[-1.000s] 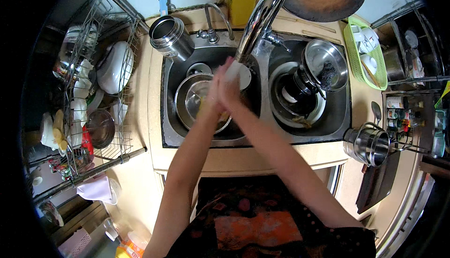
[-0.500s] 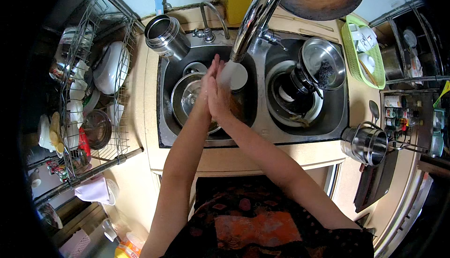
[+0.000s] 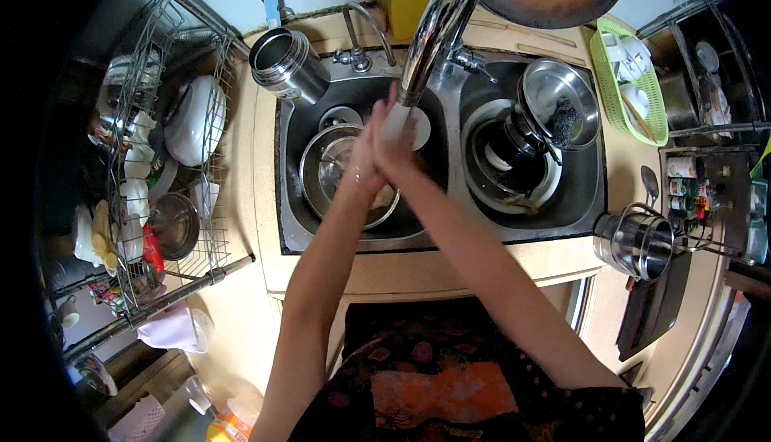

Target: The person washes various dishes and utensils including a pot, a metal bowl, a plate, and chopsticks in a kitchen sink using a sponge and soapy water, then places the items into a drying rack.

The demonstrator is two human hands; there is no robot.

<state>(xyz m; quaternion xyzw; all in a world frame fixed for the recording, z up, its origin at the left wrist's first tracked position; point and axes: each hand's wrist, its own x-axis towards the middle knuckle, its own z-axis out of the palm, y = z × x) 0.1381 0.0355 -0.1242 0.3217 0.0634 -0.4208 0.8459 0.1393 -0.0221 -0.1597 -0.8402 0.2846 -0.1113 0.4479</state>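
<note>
My left hand (image 3: 365, 154) and my right hand (image 3: 395, 151) are pressed palm to palm beneath the large chrome faucet (image 3: 431, 36). Water (image 3: 395, 123) runs from its spout onto them. The left hand's fingers are stretched out toward the back of the sink. Motion smears the right hand's fingers, which lie flat along the left. Neither hand holds an object. Below them, in the left basin, sits a steel bowl (image 3: 310, 170), partly covered by my hands. A white dish (image 3: 422, 130) lies just behind my right hand.
A steel flask (image 3: 291, 66) stands at the sink's back left corner. The right basin holds a white bowl (image 3: 554, 181) with dark cookware and a steel pan (image 3: 585, 88). A wire dish rack (image 3: 217, 225) is at left, a green basket (image 3: 660, 116) and steel pots (image 3: 634, 245) at right.
My hands have shifted against each other under the stream, the right one sliding up closer to the spout. The whole view has moved slightly.
</note>
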